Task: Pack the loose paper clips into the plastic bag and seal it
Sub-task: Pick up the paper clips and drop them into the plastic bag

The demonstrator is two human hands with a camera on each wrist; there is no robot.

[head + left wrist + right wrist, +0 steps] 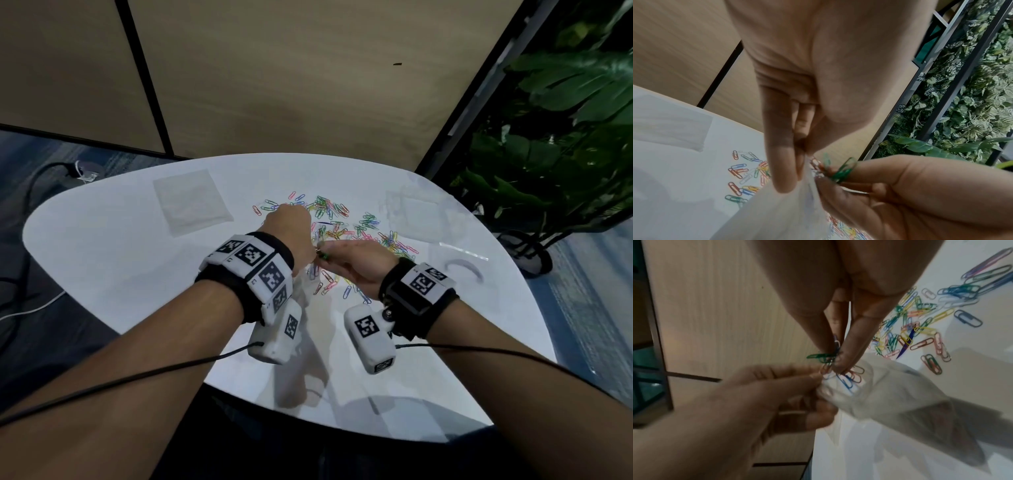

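Paper clips (334,214) lie scattered in many colours across the far middle of the white tabletop (102,260), within easy reach of both hands in the head view. The left hand (291,226) and the right hand (356,262) meet just above the near edge of the heap, so each pinch of clips has only a short way to travel. A flat clear sheet or spare bag (190,205) lies to the far left, another clear piece (411,212) to the far right, and a leafy plant (555,113) stands off the right side.

From the left wrist, the left grip pinches the rim of the plastic bag (781,211) between thumb and fingers (781,162), holding its mouth up — likely so that it stays open toward the other hand. The right hand comes in from the right with a green bunch of clips (840,172) at that mouth.

From the right wrist, the right grip is closed on several clips, green ones (822,356) sticking out to the left, with its fingertips (844,363) right at the bag's opening. A few clips (851,378) show through the clear film, already inside — the bag hangs down toward the tabletop, unsealed.
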